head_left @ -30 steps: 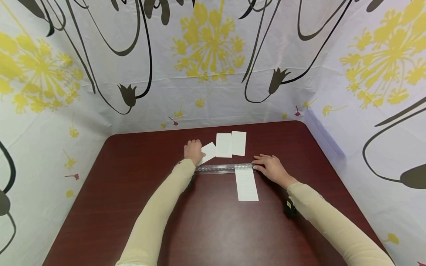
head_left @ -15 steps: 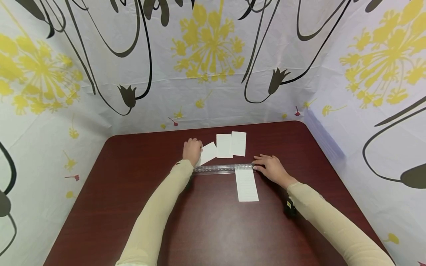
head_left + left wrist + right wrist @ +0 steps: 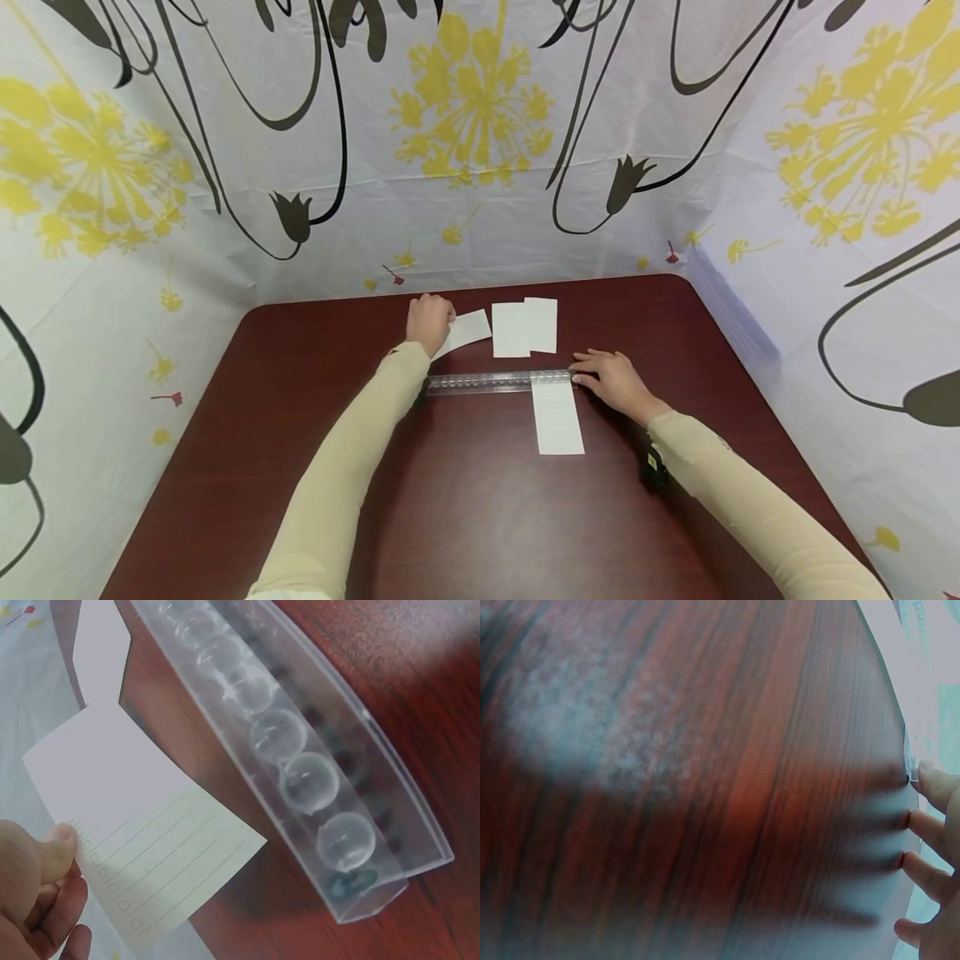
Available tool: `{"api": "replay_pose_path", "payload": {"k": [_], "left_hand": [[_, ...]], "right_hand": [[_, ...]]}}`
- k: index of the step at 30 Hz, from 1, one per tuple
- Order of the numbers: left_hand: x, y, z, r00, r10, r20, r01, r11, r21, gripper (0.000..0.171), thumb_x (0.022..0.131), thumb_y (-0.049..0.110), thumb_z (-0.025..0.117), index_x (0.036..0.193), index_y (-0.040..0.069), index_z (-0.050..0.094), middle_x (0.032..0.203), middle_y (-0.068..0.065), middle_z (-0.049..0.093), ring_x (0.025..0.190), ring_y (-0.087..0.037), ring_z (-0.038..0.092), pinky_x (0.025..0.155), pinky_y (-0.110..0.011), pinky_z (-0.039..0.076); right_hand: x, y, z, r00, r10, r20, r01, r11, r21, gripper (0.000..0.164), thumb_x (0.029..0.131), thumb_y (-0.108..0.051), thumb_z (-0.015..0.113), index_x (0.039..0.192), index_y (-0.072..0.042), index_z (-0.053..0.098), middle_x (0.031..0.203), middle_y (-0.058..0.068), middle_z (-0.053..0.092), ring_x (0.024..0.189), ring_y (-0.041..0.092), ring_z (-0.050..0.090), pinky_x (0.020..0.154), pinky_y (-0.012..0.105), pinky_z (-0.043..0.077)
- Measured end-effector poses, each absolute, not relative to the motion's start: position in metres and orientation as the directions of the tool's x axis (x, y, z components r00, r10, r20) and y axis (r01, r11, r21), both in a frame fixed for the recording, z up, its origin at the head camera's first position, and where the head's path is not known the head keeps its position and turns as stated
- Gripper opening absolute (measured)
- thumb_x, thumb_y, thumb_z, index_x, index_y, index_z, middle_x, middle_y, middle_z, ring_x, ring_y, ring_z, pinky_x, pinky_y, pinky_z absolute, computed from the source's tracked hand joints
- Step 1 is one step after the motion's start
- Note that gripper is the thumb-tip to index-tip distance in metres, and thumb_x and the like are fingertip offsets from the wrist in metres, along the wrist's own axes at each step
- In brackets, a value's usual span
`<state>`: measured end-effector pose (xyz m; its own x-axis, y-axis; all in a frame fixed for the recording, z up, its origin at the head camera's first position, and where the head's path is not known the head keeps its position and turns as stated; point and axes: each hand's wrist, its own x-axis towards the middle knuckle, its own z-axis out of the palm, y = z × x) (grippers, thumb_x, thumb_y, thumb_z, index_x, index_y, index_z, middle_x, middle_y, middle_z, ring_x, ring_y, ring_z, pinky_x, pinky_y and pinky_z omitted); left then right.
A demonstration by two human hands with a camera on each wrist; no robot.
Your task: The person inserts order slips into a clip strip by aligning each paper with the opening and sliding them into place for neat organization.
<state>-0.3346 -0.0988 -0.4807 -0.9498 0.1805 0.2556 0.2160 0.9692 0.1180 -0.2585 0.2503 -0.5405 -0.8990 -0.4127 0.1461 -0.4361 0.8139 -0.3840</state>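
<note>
Left hand [image 3: 429,323] pinches 1 lined card [image 3: 157,825] by its edge; right hand [image 3: 611,381], fingers spread, should lightly steady the clear strip [image 3: 480,382].

1. A ruler [image 3: 480,382] lies on the table [image 3: 480,517].
2. From its middle, the card [image 3: 468,331] in my left hand [image 3: 430,323] is at eleven o'clock, two cards [image 3: 511,330] at one.
3. A sheet [image 3: 558,421] lies partly beneath, at four.
4. My right hand [image 3: 615,382] is at three.

The bar [image 3: 480,382] is clear plastic, the card [image 3: 146,817] matt paper, the table [image 3: 480,517] glossy wood-grain
</note>
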Motion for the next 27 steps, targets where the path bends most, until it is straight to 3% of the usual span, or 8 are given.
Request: {"api": "replay_pose_path", "payload": {"k": [7,14,19,27], "left_hand": [[-0.335,-0.107,-0.477,-0.951,0.183,0.250,0.226,0.962,0.154,0.013,0.092,0.019,0.070,0.095,0.013,0.081,0.097,-0.004,0.079,0.091,-0.028,0.072,0.087,-0.043,0.057],[-0.328,-0.120,-0.462,-0.982,0.093,0.161,0.150,0.909,0.389,0.016,0.093,0.019,0.068,0.094,0.007,0.079,0.098,-0.012,0.078,0.083,-0.029,0.072,0.078,-0.042,0.060],[-0.321,-0.132,-0.455,-0.996,0.018,0.090,0.064,0.841,0.537,0.016,0.094,0.016,0.067,0.097,0.005,0.079,0.101,-0.014,0.077,0.087,-0.031,0.072,0.077,-0.043,0.059],[-0.313,-0.147,-0.456,-0.999,-0.048,0.003,-0.036,0.779,0.626,0.019,0.091,0.018,0.070,0.097,0.002,0.079,0.102,-0.017,0.077,0.091,-0.032,0.072,0.078,-0.041,0.060]], "right_hand": [[-0.260,0.251,-0.541,-0.899,-0.415,0.140,-0.436,0.817,-0.376,0.033,0.096,-0.026,0.064,0.125,-0.012,0.070,0.140,0.013,0.060,0.137,0.040,0.049,0.111,0.072,0.027],[-0.259,0.252,-0.541,-0.891,-0.425,0.158,-0.453,0.813,-0.367,0.033,0.095,-0.024,0.065,0.125,-0.011,0.070,0.140,0.014,0.061,0.136,0.041,0.049,0.110,0.072,0.029],[-0.259,0.251,-0.541,-0.892,-0.424,0.157,-0.451,0.810,-0.376,0.033,0.095,-0.024,0.065,0.125,-0.010,0.069,0.140,0.015,0.060,0.136,0.041,0.049,0.110,0.072,0.028],[-0.259,0.251,-0.540,-0.896,-0.420,0.145,-0.443,0.813,-0.379,0.033,0.095,-0.023,0.065,0.125,-0.010,0.069,0.140,0.014,0.060,0.137,0.040,0.049,0.111,0.072,0.027]]}}
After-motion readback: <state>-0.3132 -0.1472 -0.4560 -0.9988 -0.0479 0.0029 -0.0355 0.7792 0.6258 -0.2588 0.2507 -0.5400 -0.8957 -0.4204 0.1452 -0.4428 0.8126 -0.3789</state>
